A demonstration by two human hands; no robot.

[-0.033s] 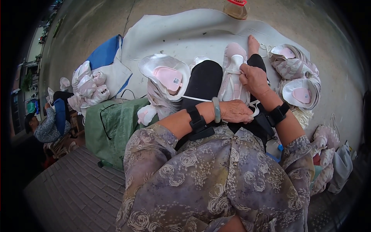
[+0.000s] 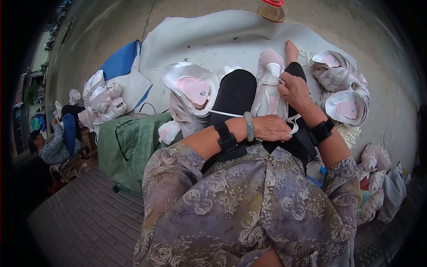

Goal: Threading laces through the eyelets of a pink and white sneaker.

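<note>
A pink and white shoe upper (image 2: 269, 95) with a white mesh tongue lies lengthwise between my knees, toe away from me. White lace runs across its middle. My left hand (image 2: 272, 128), below a pale bangle, is closed at the near end of the upper, with a loop of white lace (image 2: 293, 126) at its fingertips. My right hand (image 2: 295, 92) is closed in a pinch on the lace at the right edge of the upper. The fingertips of both hands are partly hidden.
Nested shoe uppers (image 2: 193, 91) stand by my left knee, and more stacks (image 2: 347, 107) lie on the right. A green sack (image 2: 133, 138) is at my left. Pale sheeting (image 2: 204, 35) covers the ground ahead. Another person (image 2: 60, 142) sits far left beside an upper pile (image 2: 102, 98).
My right hand has shifted slightly to the right, away from the middle of the upper, drawing the lace with it. My left hand stays in place.
</note>
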